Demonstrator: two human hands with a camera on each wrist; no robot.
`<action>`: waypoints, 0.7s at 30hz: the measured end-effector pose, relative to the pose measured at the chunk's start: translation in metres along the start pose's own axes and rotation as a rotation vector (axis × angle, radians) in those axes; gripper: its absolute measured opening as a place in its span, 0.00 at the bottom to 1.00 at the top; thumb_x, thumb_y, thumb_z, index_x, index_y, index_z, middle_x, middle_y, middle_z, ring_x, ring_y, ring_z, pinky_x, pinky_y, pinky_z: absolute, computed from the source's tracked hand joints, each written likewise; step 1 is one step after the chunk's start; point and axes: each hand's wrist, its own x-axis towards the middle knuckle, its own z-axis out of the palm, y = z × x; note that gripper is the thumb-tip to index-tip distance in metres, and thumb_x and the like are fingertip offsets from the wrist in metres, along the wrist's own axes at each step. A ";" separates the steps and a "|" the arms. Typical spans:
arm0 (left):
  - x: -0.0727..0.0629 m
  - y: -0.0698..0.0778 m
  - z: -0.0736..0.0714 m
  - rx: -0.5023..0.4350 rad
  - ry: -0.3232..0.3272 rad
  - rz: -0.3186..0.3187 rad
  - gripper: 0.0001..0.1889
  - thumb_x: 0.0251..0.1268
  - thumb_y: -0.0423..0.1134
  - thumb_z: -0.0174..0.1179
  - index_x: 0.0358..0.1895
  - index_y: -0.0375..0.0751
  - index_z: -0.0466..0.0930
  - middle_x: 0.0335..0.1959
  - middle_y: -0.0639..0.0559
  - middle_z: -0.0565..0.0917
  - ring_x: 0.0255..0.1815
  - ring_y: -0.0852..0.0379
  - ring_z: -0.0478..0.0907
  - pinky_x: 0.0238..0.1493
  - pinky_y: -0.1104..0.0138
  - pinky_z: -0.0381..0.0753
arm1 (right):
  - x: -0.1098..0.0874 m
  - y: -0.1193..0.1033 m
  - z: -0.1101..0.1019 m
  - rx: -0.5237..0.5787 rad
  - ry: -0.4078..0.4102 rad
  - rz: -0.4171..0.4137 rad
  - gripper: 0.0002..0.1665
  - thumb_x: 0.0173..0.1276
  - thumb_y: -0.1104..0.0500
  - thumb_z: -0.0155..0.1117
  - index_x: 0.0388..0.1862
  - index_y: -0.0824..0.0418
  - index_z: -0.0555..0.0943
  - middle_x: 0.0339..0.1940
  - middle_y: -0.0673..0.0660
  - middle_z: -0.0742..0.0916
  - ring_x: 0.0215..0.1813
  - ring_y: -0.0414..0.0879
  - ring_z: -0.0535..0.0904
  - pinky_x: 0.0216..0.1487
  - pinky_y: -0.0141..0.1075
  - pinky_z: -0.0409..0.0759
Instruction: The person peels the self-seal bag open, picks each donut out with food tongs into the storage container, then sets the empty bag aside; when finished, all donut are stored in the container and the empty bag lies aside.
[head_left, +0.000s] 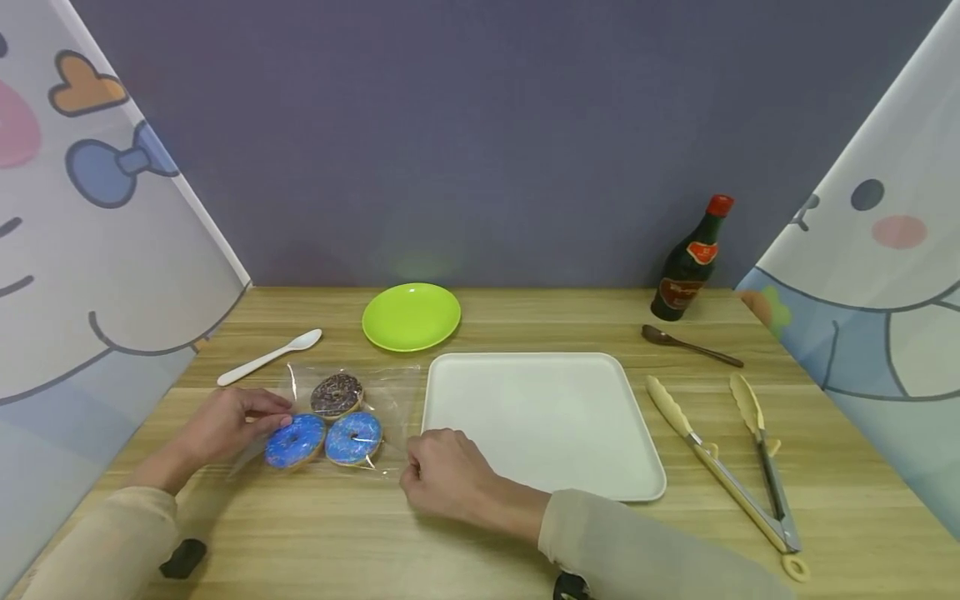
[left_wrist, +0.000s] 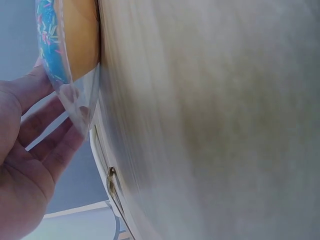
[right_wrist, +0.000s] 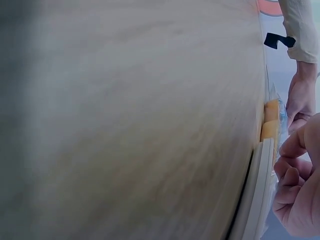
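A clear plastic bag [head_left: 397,396] lies on the table with three toy-like donuts in it. One is a chocolate donut [head_left: 337,395] with sprinkles; the others are a left blue donut [head_left: 296,441] and a right blue donut [head_left: 354,438]. At the bag's left end, my left hand [head_left: 228,427] holds the plastic, its thumb beside the left blue donut. In the left wrist view, fingertips show through the film below a blue donut [left_wrist: 52,40]. My right hand [head_left: 453,477] has curled fingers and pinches the bag's right edge, close to the white tray [head_left: 540,425]; its fingertips are partly hidden.
Behind the bag are a white spoon [head_left: 270,358] and a green plate [head_left: 412,317]. To the right lie tongs [head_left: 772,475], spread apart, and a brown spoon [head_left: 693,346]. A dark bottle [head_left: 684,271] with a red cap stands at the back right, near the dark wall panel [head_left: 480,150].
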 end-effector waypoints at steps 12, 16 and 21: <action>-0.001 0.001 0.000 -0.025 0.011 -0.034 0.09 0.43 0.25 0.73 0.26 0.43 0.88 0.29 0.53 0.86 0.32 0.68 0.80 0.30 0.82 0.76 | 0.010 0.008 -0.004 0.102 0.000 0.027 0.15 0.56 0.54 0.63 0.13 0.54 0.74 0.13 0.41 0.73 0.18 0.33 0.67 0.20 0.22 0.65; -0.002 0.000 0.000 -0.045 0.002 -0.062 0.08 0.44 0.26 0.72 0.27 0.41 0.87 0.29 0.51 0.86 0.32 0.68 0.80 0.29 0.81 0.76 | 0.020 0.010 -0.003 0.191 -0.007 0.062 0.15 0.60 0.54 0.66 0.16 0.58 0.78 0.14 0.42 0.75 0.18 0.32 0.68 0.22 0.21 0.67; -0.002 -0.001 0.000 -0.036 -0.005 -0.081 0.07 0.44 0.27 0.73 0.27 0.41 0.88 0.29 0.51 0.86 0.32 0.68 0.80 0.30 0.81 0.75 | 0.028 0.011 0.003 0.221 -0.018 0.139 0.13 0.59 0.56 0.68 0.17 0.58 0.81 0.14 0.42 0.77 0.18 0.31 0.69 0.22 0.21 0.68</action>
